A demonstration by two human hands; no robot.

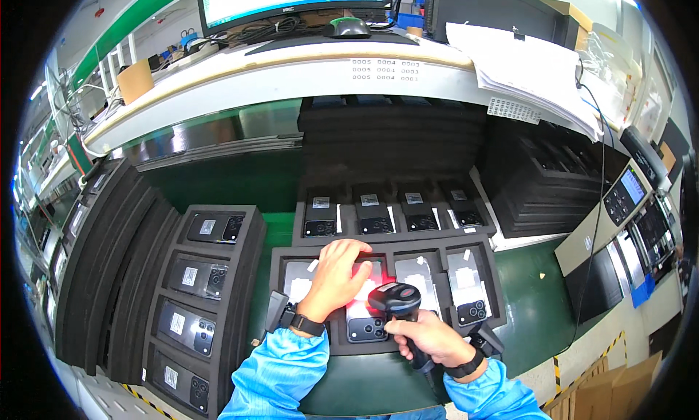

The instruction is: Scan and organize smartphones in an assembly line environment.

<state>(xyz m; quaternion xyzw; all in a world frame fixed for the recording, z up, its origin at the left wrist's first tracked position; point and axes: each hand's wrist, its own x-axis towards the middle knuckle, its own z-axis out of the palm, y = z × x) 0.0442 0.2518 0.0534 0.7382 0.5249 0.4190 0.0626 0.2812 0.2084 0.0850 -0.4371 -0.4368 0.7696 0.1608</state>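
My right hand [429, 339] is wrapped round the handle of a black barcode scanner [395, 297]. The scanner's red light falls on a phone [366, 330] with a triple-lens camera block, which lies in the front black foam tray [389, 348]. Over the upper left of that phone is my left hand [338, 273], fingers and thumb apart and holding nothing; whether it touches the phone I cannot tell. It partly hides another phone [297, 273] at the tray's left end. Two more phones, a third [416, 274] and a fourth [467, 280], lie to the right.
Behind is another foam tray [393, 238] of phones; a left tray [200, 258] holds several too. Foam stacks [91, 267] rise far left and right. A label printer [608, 227] stands right. The shelf above bears a monitor [291, 1], mouse [346, 28] and papers [528, 74].
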